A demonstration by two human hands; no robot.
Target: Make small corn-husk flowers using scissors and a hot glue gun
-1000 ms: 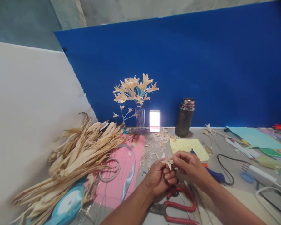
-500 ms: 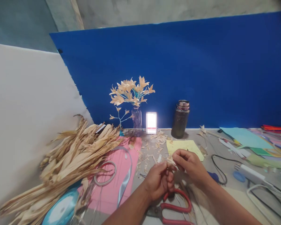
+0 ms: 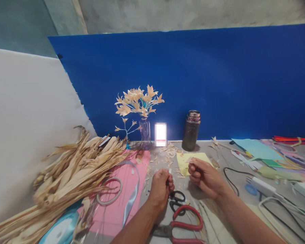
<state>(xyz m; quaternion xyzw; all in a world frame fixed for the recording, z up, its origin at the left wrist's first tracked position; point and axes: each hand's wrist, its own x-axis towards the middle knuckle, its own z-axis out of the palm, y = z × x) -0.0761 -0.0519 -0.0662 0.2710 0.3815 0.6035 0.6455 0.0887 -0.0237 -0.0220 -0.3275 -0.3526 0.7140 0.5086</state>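
Note:
My left hand (image 3: 160,188) is closed, its fingers curled in above the table to the left of the yellow paper. Whatever it may hold is hidden. Over the front edge of the yellow paper (image 3: 181,162), my right hand (image 3: 207,178) pinches thumb and fingers together; a small pale bit shows at the fingertips, too small to name. Black-handled scissors (image 3: 178,196) lie between the two hands. Nearer to me are red-handled shears (image 3: 186,224). Scraps of dry corn husk (image 3: 169,150) are scattered beyond my hands.
At left, a heap of dry corn husks (image 3: 73,169) lies beside pink paper (image 3: 114,213), a tape ring (image 3: 98,196) and blue ribbon roll (image 3: 58,230). Husk flowers (image 3: 137,100) stand in a glass bottle (image 3: 145,134). A dark flask (image 3: 191,132) stands behind; cables and a white charger (image 3: 264,185) lie right.
My hands have moved apart, the left one toward the left. The black-handled scissors are now uncovered between them. The whole view has shifted slightly.

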